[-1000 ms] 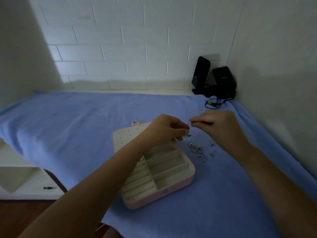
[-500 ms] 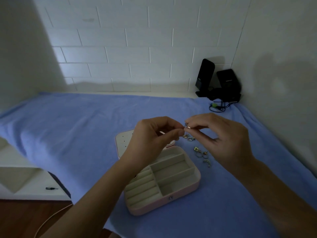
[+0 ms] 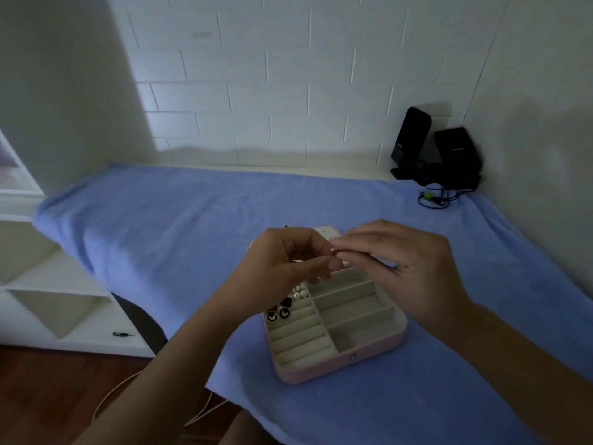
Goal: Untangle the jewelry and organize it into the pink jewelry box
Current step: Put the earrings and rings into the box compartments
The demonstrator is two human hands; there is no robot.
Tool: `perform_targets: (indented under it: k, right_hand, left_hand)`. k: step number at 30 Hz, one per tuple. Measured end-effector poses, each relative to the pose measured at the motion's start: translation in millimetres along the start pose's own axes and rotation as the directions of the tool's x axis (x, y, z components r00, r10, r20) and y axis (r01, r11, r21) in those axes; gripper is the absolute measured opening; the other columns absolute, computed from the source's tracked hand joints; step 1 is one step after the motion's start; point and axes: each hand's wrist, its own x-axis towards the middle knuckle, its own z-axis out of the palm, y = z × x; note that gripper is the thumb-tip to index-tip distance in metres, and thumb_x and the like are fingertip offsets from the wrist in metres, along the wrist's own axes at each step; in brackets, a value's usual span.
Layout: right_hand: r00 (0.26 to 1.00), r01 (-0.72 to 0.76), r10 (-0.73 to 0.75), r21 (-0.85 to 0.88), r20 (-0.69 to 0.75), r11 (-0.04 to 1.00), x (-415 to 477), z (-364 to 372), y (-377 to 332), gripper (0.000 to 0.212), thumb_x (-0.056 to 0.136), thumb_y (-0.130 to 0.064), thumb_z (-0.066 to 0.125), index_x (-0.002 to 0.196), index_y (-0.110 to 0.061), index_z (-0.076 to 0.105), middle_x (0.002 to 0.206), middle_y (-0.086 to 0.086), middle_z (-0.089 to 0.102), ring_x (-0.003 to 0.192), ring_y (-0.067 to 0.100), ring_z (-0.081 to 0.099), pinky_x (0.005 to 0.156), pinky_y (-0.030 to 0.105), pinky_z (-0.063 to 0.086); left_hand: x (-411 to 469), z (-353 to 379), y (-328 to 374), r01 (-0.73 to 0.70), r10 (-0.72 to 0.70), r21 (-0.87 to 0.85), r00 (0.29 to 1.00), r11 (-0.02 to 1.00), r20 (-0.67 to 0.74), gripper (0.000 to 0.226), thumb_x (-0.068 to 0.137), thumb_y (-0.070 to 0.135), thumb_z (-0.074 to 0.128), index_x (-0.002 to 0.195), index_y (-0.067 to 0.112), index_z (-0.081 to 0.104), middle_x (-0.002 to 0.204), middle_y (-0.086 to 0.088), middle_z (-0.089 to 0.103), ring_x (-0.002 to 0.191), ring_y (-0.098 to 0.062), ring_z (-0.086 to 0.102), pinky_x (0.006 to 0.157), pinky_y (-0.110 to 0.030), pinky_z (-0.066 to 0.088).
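Pink jewelry box (image 3: 340,364) lies open, near-centre on the blue cloth (image 3: 160,220). Four black studs (image 3: 279,311) sit in its left slots, plus pearls, count unclear. Left hand (image 3: 282,268) and right hand (image 3: 407,268) pinch one tiny piece (image 3: 337,251) over its far edge. Two black speakers (image 3: 410,139) far right.

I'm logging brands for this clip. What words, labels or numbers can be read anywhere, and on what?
Nothing here can be read for certain.
On the tall black speaker: a small pale mark on its front, too blurred to read.
On the squat black speaker: short pale lettering, too small to read.
On the black earrings: white shapes, seemingly motifs, not letters.
On the pink jewelry box: no text seen.
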Motion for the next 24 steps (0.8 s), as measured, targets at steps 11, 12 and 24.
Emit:
perform_targets:
  k: [11,12,24]
  right_hand:
    - [0.973,0.134,-0.093,-0.187,0.212,0.973,-3.5,27.0,-5.6,0.014,0.087,-0.018,0.064,0.081,-0.009,0.073,0.074,0.001,0.06,0.065,0.008,0.052,0.056,0.019,0.044]
    - [0.971,0.122,-0.08,-0.18,0.225,0.976,-5.2,31.4,-4.6,0.011,0.084,-0.017,0.067,0.077,-0.01,0.073,0.072,0.0,0.059,0.065,0.007,0.05,0.053,0.019,0.042]
    - [0.896,0.227,-0.118,-0.213,0.428,0.95,-20.8,57.6,2.1,0.023,0.089,-0.022,0.06,0.067,-0.016,0.064,0.066,-0.003,0.051,0.058,0.013,0.049,0.039,0.036,0.042]
  left_hand:
    - [-26.3,-21.5,-25.6,0.074,-0.041,0.326,0.993,0.942,-0.107,0.012,0.079,0.024,0.073,0.089,0.03,0.072,0.09,0.018,0.07,0.087,0.001,0.063,0.078,-0.015,0.048]
    - [-28.0,-25.2,-31.7,0.075,-0.03,0.379,0.992,0.922,-0.124,0.016,0.078,0.025,0.073,0.091,0.035,0.071,0.095,0.022,0.068,0.093,0.002,0.061,0.081,-0.013,0.046]
    - [-41.0,-32.7,-59.3,0.049,0.02,0.394,0.985,0.918,-0.169,0.021,0.081,0.011,0.071,0.091,0.03,0.073,0.103,0.023,0.061,0.101,0.003,0.056,0.084,-0.008,0.043]
